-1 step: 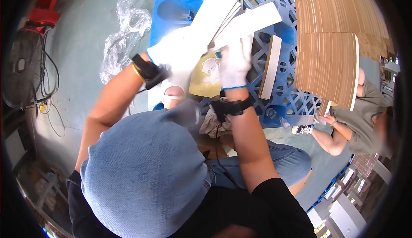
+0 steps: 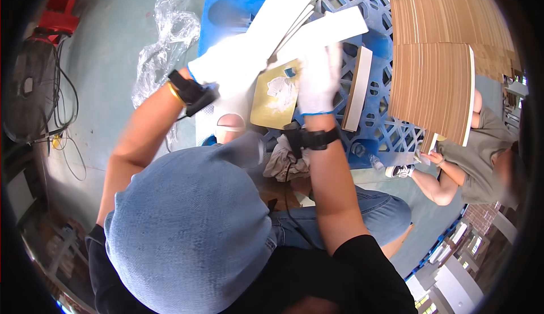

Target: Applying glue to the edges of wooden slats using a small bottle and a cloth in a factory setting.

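Observation:
My left hand [image 2: 224, 67], in a white glove, grips a small stack of long white boards [image 2: 281, 11] held at a slant over the pallet. Their thin edges show on the right side. Another white board [image 2: 335, 26] fans out to the right, its near end at my gloved right hand [image 2: 318, 81], which seems to grip it. Glare and motion smear hide the fingertips of both hands. Between the hands lies a yellow sheet [image 2: 262, 110] with a white, paste-like patch [image 2: 281, 92] and a small teal piece [image 2: 290, 72].
A blue plastic pallet [image 2: 381, 96] carries a loose board strip [image 2: 357, 90] and tall stacks of brown-edged boards [image 2: 430, 84]. Crumpled clear plastic film [image 2: 170, 36] lies at left. A cloth [image 2: 286, 161] and a plastic bottle [image 2: 367, 154] sit nearby. Another person [image 2: 481, 155] is at right.
The boards have shifted slightly left and nearer. My left hand has moved a little left, while my right hand has slid to the right, uncovering more of the yellow sheet.

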`<state>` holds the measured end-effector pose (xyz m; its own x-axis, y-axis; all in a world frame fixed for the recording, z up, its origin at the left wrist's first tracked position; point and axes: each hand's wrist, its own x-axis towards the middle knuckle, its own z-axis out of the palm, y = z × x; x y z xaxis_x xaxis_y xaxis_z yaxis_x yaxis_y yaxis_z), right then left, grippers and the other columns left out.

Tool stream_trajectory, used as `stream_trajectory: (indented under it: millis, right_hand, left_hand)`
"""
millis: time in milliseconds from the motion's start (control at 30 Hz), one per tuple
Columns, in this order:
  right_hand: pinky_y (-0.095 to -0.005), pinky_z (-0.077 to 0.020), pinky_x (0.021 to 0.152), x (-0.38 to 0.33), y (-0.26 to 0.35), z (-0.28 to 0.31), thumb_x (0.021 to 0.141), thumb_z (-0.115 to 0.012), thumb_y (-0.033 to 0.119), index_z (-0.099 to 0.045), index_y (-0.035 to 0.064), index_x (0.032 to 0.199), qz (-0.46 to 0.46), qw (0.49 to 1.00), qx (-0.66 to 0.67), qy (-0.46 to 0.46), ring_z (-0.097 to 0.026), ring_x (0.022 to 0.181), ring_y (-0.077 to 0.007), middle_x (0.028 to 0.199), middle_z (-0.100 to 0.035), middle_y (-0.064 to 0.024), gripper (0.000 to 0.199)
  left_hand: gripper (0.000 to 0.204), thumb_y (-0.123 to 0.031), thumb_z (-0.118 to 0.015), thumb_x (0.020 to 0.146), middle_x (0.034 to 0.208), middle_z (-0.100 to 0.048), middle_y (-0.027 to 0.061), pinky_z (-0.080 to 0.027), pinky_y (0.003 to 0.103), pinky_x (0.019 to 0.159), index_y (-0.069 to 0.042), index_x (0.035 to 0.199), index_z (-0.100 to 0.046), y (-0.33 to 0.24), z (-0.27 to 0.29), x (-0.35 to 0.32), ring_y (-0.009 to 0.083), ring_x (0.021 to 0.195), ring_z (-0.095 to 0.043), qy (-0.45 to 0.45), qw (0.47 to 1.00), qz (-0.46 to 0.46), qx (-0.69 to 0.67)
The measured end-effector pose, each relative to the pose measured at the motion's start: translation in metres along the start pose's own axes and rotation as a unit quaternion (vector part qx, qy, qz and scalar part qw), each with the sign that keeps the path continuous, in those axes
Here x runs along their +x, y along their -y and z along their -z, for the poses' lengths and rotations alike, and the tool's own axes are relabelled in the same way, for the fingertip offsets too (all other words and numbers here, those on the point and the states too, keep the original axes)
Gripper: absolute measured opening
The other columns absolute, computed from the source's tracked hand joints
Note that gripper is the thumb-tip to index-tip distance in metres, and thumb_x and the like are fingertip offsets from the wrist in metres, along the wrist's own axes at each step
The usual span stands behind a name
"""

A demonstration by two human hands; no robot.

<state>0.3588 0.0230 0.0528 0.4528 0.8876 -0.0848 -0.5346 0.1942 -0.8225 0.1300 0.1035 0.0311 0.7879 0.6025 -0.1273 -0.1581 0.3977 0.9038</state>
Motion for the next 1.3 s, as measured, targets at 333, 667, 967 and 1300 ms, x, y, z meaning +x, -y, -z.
stream_trajectory:
  millis: [333, 667, 967, 1300]
  right_hand:
    - [-0.0291, -0.0568, 0.085, 0.032, 0.018, 0.016, 0.093, -0.075, 0.014, -0.075, -0.001, 0.112, 0.061, 0.891, -0.444, 0.073, -0.073, 0.093, -0.0175, 0.104, -0.077, -0.0113, 0.024]
    - [-0.0291, -0.0534, 0.062, 0.033, -0.003, 0.043, 0.094, -0.073, 0.023, -0.073, -0.003, 0.094, -0.156, 0.943, -0.288, -0.062, -0.065, 0.066, -0.0151, 0.083, -0.072, -0.0085, 0.026]
    - [-0.0338, -0.0565, 0.071, 0.023, 0.006, 0.066, 0.096, -0.069, 0.029, -0.074, 0.0014, 0.11, -0.148, 0.866, -0.471, 0.086, -0.073, 0.078, -0.0227, 0.093, -0.077, -0.0113, 0.032]
    - [-0.0451, -0.0536, 0.098, 0.021, -0.03, 0.072, 0.086, -0.072, 0.041, -0.07, 0.0124, 0.124, -0.121, 0.638, -0.748, 0.135, -0.067, 0.115, -0.0347, 0.122, -0.071, -0.0167, 0.047]
  left_hand:
    - [0.049, -0.01, -0.082, 0.086, 0.116, -0.07, 0.0017, -0.053, 0.028, 0.093, -0.004, 0.131, -0.063, 0.008, 0.025, -0.088, 0.0094, 0.104, -0.064, -0.055, 0.993, 0.105, -0.017]
    - [0.043, -0.009, -0.079, 0.089, 0.111, -0.069, 0.0, -0.053, 0.028, 0.09, -0.004, 0.129, -0.063, 0.034, -0.001, -0.123, 0.0079, 0.099, -0.063, -0.123, 0.98, 0.147, -0.043]
    - [0.055, -0.013, -0.082, 0.087, 0.119, -0.068, 0.0021, -0.052, 0.03, 0.095, -0.003, 0.136, -0.059, 0.034, -0.012, -0.134, 0.0107, 0.105, -0.063, -0.136, 0.975, 0.175, -0.013]
    - [0.053, -0.02, -0.083, 0.087, 0.116, -0.069, 0.004, -0.053, 0.031, 0.088, -0.003, 0.133, -0.061, 0.035, -0.017, -0.166, 0.0122, 0.101, -0.064, -0.189, 0.947, 0.254, 0.061]
